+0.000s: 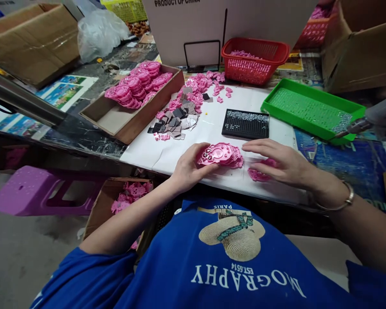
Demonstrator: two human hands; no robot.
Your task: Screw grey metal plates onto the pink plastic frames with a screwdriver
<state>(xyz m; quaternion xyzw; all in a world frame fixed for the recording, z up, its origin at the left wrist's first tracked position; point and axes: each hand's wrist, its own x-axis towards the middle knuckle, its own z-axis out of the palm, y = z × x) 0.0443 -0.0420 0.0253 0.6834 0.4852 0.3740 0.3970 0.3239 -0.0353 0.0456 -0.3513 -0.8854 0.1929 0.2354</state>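
Note:
A small stack of pink plastic parts (223,154) lies on the white-covered worktop (148,156) near its front edge. My left hand (193,167) has its thumb and fingers round the left end of this stack. To the right, my right hand (273,161) is spread above another pink part (259,174), which it partly hides; its fingers are apart. Behind the hands sits a black perforated tray (246,131) with small silvery pieces. Flat grey and black pieces (175,122) lie in a heap at the left, beside small pink pieces (196,90).
A cardboard tray (161,101) of stacked pink parts stands left. Behind are a red basket (254,64) and a green tray (309,109); a tool (369,118) reaches over that tray. Below left are a purple stool (35,193) and an open box (99,197).

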